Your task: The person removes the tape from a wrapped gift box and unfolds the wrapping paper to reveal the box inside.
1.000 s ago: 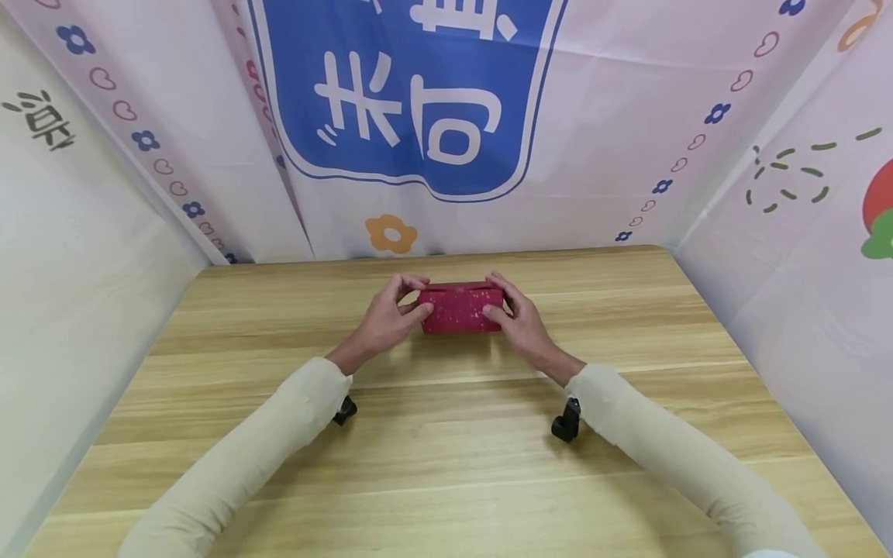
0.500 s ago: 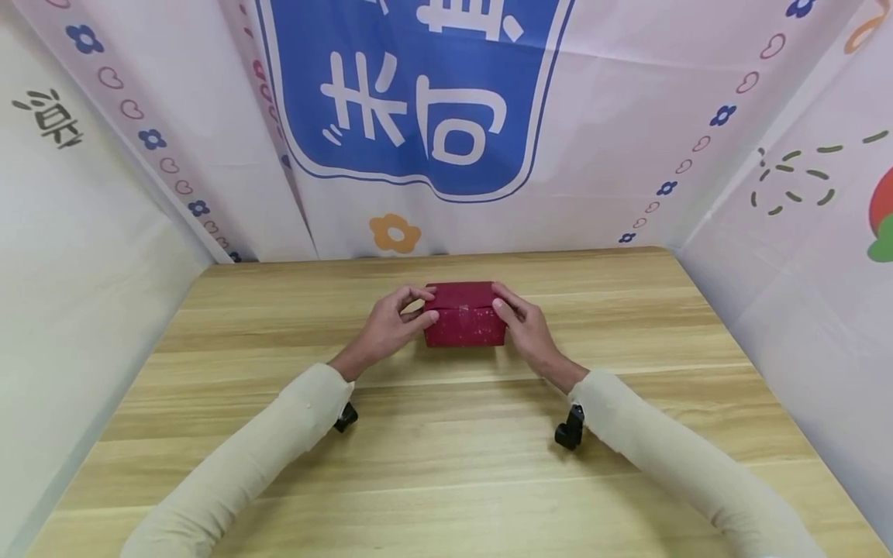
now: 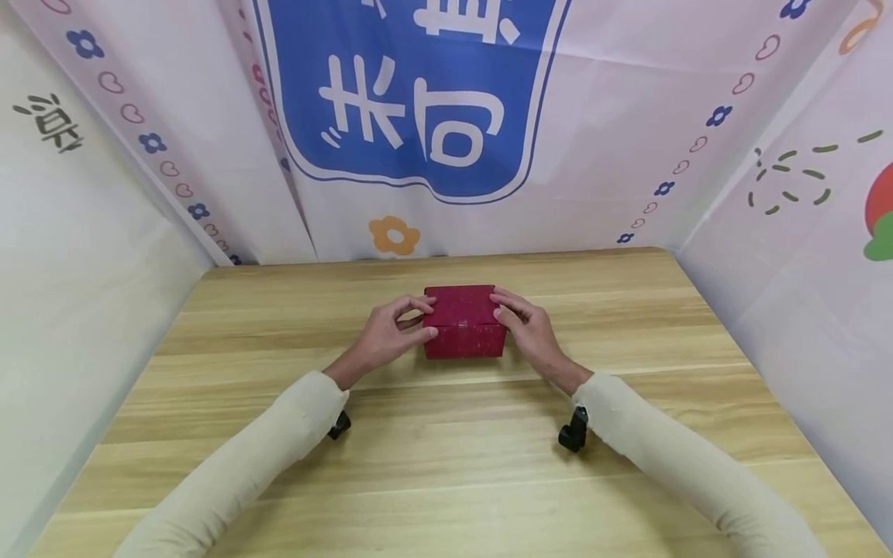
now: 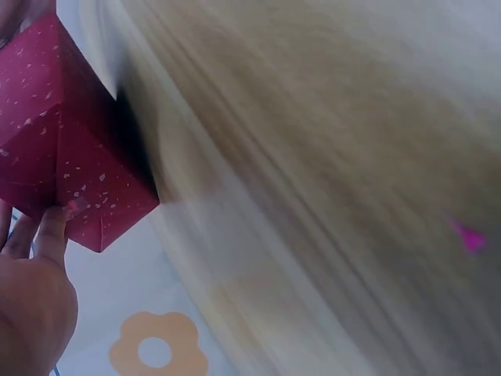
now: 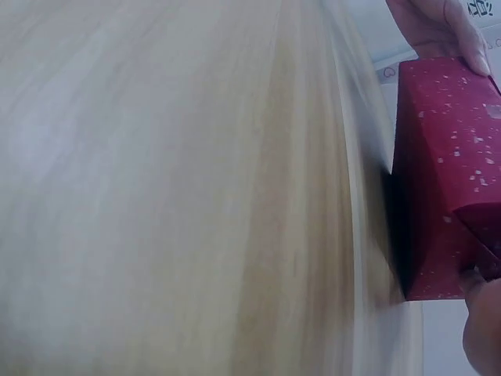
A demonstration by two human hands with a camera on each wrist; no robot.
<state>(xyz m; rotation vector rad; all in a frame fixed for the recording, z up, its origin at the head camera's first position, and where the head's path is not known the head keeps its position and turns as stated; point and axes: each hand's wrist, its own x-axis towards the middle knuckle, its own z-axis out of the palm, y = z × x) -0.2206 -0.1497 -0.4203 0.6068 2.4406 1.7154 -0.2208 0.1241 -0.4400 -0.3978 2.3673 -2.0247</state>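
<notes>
A dark red box (image 3: pixel 463 306) with pale speckles is held near the back middle of the table, its lid down and meeting the front face. At its left end my left hand (image 3: pixel 392 332) grips it, thumb at the front and fingers along the side. My right hand (image 3: pixel 536 335) holds the opposite end, thumb near the front top corner. In the left wrist view a small piece of clear tape seems to cross a seam of the red box (image 4: pixel 102 168). The right wrist view has the speckled red box (image 5: pixel 454 149) between both hands. Whether its underside touches the wood cannot be told.
The wood-grain table (image 3: pixel 446 449) runs back to a printed cloth wall (image 3: pixel 593 155). White cloth walls stand at left and right. A black wrist camera (image 3: pixel 574 430) hangs under the right cuff, another (image 3: pixel 339 425) under the left.
The box has tilted and come slightly toward me, so more of its top shows and less of its front. A gap along its upper edge has gone. Both hands moved with it.
</notes>
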